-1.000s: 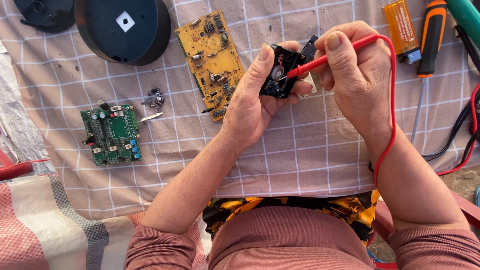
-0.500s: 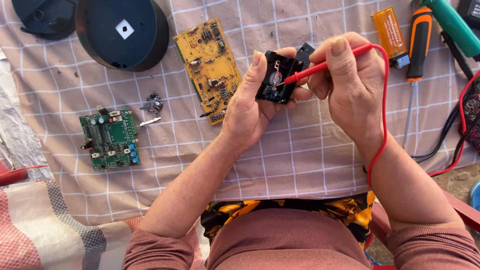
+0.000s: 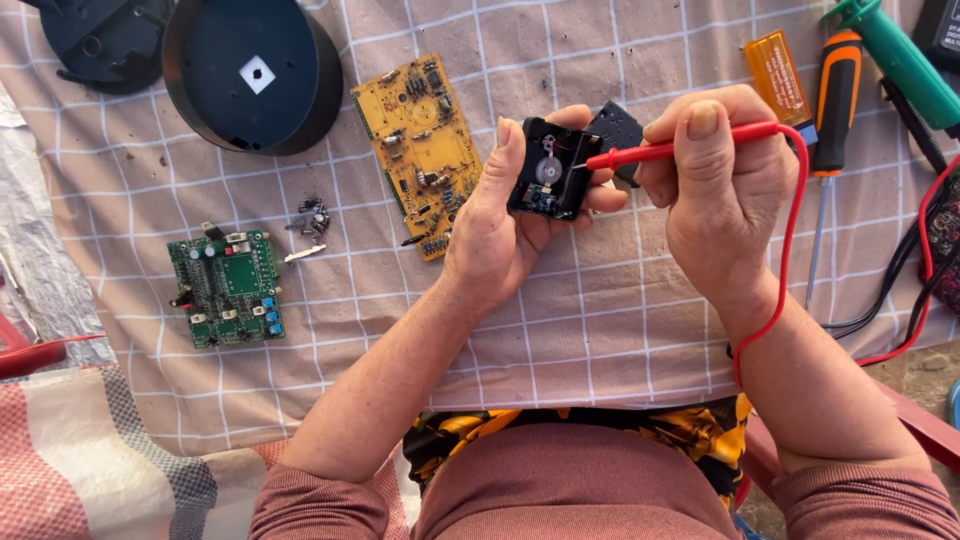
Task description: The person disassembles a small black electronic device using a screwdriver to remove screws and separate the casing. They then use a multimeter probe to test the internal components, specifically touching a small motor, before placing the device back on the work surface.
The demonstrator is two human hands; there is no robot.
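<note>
**Probe tip meeting the open module from three o'clock**

I am seeing the left hand (image 3: 505,235) gripping a small black open-faced module (image 3: 553,168), thumb along its nine o'clock edge and fingers wrapping behind it, holding it above the checked cloth (image 3: 600,330). The right hand (image 3: 725,190) is pinching a red test probe (image 3: 680,150) between thumb and fingers. The probe's long axis is running nearly level, from three o'clock toward nine o'clock, and its metal tip is resting at, or just inside, the module's three o'clock edge, beside a round silvery part. I cannot tell whether the tip is actually touching a contact. The two hands are sitting close together, joined only through probe and module.

A red lead (image 3: 790,250) is looping from the probe down past the right wrist. At ten o'clock from the module, a yellow circuit board (image 3: 418,150) is lying on the cloth; a green circuit board (image 3: 228,290) is lying well apart at eight o'clock. Screwdrivers (image 3: 835,100) are lying at two o'clock.
</note>
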